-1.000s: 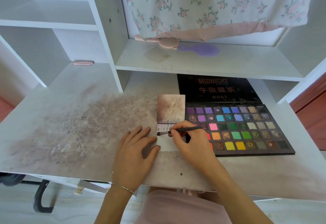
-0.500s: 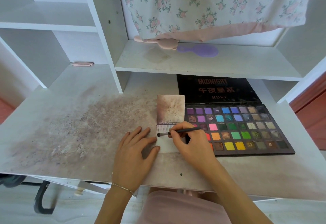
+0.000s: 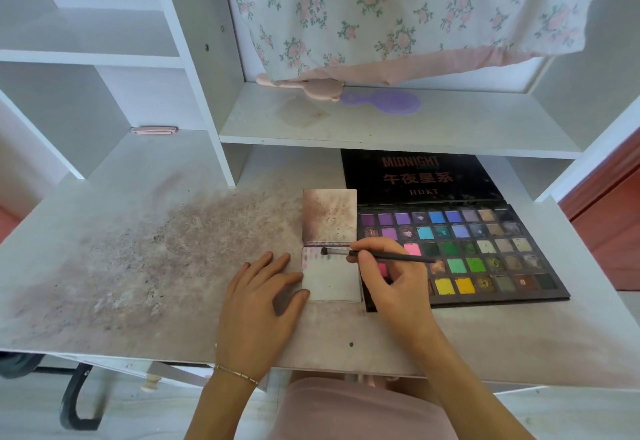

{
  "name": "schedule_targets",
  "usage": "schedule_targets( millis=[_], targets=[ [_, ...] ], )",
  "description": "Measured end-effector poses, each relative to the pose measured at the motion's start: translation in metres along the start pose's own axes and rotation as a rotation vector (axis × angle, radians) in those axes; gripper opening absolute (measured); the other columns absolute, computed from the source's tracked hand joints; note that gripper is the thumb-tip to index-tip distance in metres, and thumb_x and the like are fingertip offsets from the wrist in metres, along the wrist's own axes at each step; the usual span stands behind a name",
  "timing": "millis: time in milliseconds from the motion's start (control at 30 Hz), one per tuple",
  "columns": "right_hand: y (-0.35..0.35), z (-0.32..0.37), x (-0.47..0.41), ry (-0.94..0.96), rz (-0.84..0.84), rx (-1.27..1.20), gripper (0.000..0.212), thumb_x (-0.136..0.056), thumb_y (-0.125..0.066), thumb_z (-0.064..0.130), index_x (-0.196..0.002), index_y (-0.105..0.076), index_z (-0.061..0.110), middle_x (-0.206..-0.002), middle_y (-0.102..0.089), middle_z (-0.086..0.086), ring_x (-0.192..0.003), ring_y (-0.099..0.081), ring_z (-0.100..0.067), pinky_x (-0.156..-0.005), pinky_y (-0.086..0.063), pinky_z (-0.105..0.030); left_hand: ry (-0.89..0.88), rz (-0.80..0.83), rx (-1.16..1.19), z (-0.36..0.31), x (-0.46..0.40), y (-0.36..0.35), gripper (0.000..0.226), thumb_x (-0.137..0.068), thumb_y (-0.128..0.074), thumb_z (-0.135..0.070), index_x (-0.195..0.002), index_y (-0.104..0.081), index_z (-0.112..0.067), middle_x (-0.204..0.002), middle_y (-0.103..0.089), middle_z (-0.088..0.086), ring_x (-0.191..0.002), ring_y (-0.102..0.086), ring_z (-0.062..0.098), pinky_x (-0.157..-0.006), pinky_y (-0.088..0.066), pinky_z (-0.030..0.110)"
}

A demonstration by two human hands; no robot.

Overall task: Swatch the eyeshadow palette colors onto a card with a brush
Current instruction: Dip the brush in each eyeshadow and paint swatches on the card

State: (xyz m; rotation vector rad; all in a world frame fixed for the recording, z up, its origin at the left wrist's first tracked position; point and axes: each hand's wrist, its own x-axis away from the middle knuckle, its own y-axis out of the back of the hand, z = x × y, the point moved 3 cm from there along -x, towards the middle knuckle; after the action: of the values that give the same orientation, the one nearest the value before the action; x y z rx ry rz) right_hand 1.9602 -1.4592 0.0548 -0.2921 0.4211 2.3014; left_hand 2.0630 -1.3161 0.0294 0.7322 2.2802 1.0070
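Observation:
A small white card [image 3: 332, 283] lies open on the desk, with its stained flap [image 3: 329, 216] folded back above it. A faint row of swatches runs along the card's top edge. My right hand [image 3: 394, 280] grips a thin black brush [image 3: 377, 255], whose dark tip touches the card's top strip. My left hand [image 3: 259, 297] lies flat on the desk, fingers spread, its fingertips against the card's left edge. The open eyeshadow palette [image 3: 485, 252], with several coloured pans, sits just right of the card; my right hand covers its lower left pans.
The desk [image 3: 138, 266] is smeared with brownish powder on its left half. The palette's black lid [image 3: 415, 176] lies flat under a low shelf [image 3: 381, 128]. That shelf holds a pink and a purple comb [image 3: 384, 102]. Floral cloth hangs above.
The brush tip has shifted slightly right along the card's top strip, and more of the card shows below my right hand. My left hand has stayed put.

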Motion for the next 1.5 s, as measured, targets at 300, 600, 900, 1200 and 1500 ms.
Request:
schedule_targets(
  millis=[300,600,900,1200,1500],
  targets=[
    [0.056,-0.01,0.005,-0.058,-0.207,0.135,0.034,-0.089,-0.049,0.004,-0.091,-0.055,0.038,-0.082,-0.062,0.007,-0.074,-0.061,-0.029,-0.058,-0.056,-0.043,-0.021,-0.008,-0.038,-0.001,0.0,0.0,0.027,-0.071,-0.062,-0.032,-0.091,-0.072,-0.018,-0.113,-0.066,0.003,-0.114,-0.055,0.025,-0.1,-0.034,0.045],
    [0.062,-0.017,0.005,-0.034,-0.193,0.399,0.027,-0.089,-0.049,0.007,-0.082,-0.05,0.033,-0.069,-0.056,0.013,-0.064,-0.059,-0.008,-0.057,-0.048,-0.018,-0.032,0.01,-0.069,-0.001,0.0,0.0,0.031,-0.068,-0.064,-0.039,-0.091,-0.071,-0.02,-0.113,-0.066,0.002,-0.113,-0.055,0.025,-0.099,-0.032,0.043],
    [0.053,-0.02,0.001,-0.054,-0.079,0.461,0.032,-0.089,-0.05,0.01,-0.076,-0.045,0.039,-0.069,-0.055,0.014,-0.067,-0.058,-0.01,-0.056,-0.048,-0.019,-0.029,0.02,-0.066,0.0,0.0,-0.001,0.035,-0.069,-0.061,-0.045,-0.093,-0.07,-0.021,-0.116,-0.064,-0.001,-0.117,-0.052,0.022,-0.101,-0.03,0.04],
    [0.054,-0.022,0.001,-0.064,-0.088,0.475,0.016,-0.089,-0.05,0.011,-0.087,-0.053,0.027,-0.076,-0.055,0.013,-0.072,-0.059,-0.008,-0.057,-0.049,-0.018,-0.032,0.014,-0.062,-0.001,0.0,0.0,0.034,-0.068,-0.063,-0.041,-0.093,-0.07,-0.02,-0.116,-0.064,0.0,-0.116,-0.052,0.023,-0.101,-0.032,0.043],
    [0.056,-0.014,0.005,-0.023,-0.143,0.422,0.022,-0.087,-0.051,0.004,-0.085,-0.053,0.025,-0.073,-0.057,0.008,-0.067,-0.059,-0.012,-0.054,-0.048,-0.017,-0.024,0.013,-0.064,-0.001,0.0,-0.001,0.035,-0.068,-0.062,-0.043,-0.094,-0.07,-0.021,-0.116,-0.064,0.0,-0.117,-0.052,0.023,-0.101,-0.032,0.042]
  ],
)
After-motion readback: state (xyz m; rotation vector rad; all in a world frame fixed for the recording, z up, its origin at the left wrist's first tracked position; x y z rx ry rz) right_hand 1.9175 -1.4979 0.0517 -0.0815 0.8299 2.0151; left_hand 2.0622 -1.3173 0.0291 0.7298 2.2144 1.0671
